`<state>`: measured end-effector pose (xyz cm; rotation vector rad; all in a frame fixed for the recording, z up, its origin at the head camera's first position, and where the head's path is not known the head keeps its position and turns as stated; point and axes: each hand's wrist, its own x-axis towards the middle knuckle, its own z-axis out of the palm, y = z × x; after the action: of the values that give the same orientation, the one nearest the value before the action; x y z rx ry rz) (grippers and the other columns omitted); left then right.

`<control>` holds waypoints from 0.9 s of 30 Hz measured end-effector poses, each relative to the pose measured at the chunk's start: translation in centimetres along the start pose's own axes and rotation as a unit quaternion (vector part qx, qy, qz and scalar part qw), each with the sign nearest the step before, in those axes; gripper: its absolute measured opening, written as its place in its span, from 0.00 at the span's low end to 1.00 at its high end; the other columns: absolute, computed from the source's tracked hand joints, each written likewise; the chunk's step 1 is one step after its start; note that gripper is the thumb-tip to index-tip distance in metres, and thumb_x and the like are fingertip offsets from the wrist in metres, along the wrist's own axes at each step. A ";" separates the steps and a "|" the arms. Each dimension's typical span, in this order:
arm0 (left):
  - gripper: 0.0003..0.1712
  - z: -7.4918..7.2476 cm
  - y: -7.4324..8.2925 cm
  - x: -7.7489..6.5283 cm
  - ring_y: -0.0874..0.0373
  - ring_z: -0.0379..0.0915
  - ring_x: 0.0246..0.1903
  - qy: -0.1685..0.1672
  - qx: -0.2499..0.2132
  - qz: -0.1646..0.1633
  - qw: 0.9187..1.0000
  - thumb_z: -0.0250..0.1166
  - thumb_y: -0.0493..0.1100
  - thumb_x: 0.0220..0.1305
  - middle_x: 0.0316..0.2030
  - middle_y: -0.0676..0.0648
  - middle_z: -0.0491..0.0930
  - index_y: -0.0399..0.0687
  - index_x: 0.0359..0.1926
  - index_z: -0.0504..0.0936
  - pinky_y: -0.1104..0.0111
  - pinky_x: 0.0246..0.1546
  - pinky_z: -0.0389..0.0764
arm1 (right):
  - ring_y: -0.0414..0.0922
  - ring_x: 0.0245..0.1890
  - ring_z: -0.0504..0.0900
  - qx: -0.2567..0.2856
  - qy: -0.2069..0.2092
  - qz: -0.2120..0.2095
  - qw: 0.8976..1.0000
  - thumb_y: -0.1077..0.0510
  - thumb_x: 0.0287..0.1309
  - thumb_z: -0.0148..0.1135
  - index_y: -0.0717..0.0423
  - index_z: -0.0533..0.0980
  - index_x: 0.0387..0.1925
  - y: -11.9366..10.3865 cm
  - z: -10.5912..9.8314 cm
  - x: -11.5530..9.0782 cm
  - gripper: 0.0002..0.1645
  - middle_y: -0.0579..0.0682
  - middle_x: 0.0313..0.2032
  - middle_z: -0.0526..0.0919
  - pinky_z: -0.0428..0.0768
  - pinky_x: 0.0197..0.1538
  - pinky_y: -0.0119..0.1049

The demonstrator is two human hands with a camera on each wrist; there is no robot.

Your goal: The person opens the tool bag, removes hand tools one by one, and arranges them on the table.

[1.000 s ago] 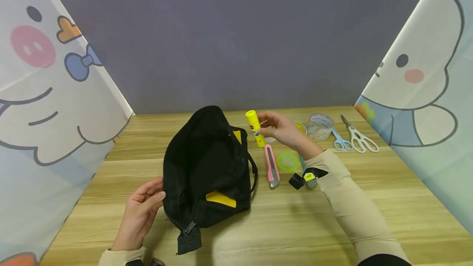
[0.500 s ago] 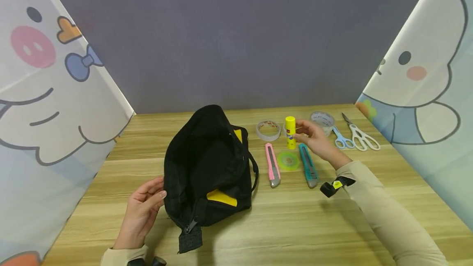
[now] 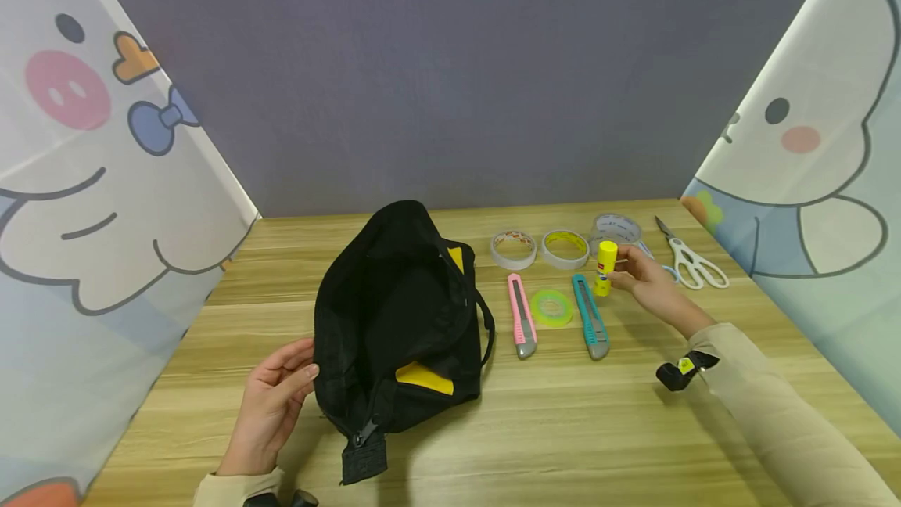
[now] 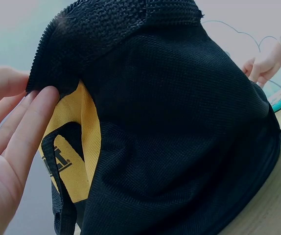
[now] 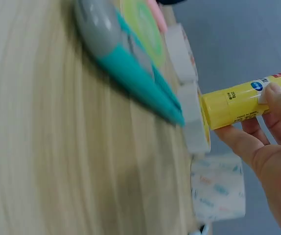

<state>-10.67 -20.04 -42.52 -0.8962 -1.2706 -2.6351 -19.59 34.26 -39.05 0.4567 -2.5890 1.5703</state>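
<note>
A black bag with yellow patches (image 3: 397, 311) lies gaping toward the camera, left of the table's middle. My left hand (image 3: 274, 397) pinches the zippered edge of its mouth; in the left wrist view, thumb and fingers (image 4: 33, 117) meet at that edge. At the right, my right hand (image 3: 655, 284) holds a yellow glue stick (image 3: 605, 268) upright between thumb and fingers. The glue stick's label and lower end show in the right wrist view (image 5: 248, 98). Just left of it lies a teal box cutter (image 3: 590, 318).
Left of the teal cutter are a green tape roll (image 3: 552, 308) and a pink box cutter (image 3: 522, 315). Behind stand two tape rolls (image 3: 513, 249) and a wide clear tape roll (image 3: 615, 229). White scissors (image 3: 693, 260) lie far right; blue scissors are partly hidden by the right hand.
My right hand has carried the glue stick rightward, away from the bag and past the teal box cutter, turning it upright. My left hand keeps its grip on the bag.
</note>
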 end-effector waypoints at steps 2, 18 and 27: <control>0.27 0.0 0.1 0.0 0.55 0.83 0.46 0.002 0.001 0.000 1.000 0.46 0.13 0.64 0.50 0.40 0.84 0.29 0.58 0.78 0.70 0.42 0.84 | 0.28 0.46 0.74 0.001 0.002 0.011 1.000 0.71 0.71 0.51 0.75 0.59 0.60 0.5 -0.3 -0.1 0.21 0.66 0.53 0.69 0.82 0.48 0.30; 0.27 0.7 0.3 0.1 0.55 0.83 0.45 0.019 0.018 -0.007 1.000 0.46 0.14 0.65 0.49 0.41 0.84 0.31 0.57 0.80 0.70 0.41 0.85 | 0.28 0.47 0.73 0.007 -0.062 0.047 0.997 0.71 0.72 0.48 0.74 0.52 0.60 2.4 -1.5 -0.7 0.22 0.71 0.55 0.64 0.82 0.48 0.33; 0.26 1.7 1.4 0.5 0.57 0.83 0.40 0.069 0.125 -0.053 0.988 0.46 0.17 0.68 0.44 0.46 0.85 0.40 0.53 0.83 0.68 0.35 0.86 | 0.33 0.48 0.78 0.065 -0.086 0.024 0.994 0.72 0.72 0.47 0.71 0.49 0.60 2.6 -1.9 -1.1 0.23 0.63 0.50 0.68 0.84 0.47 0.37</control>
<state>-9.87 -19.64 -40.49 -0.6134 -1.6054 -2.4857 -19.46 37.24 -40.63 0.5682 -2.6492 1.7990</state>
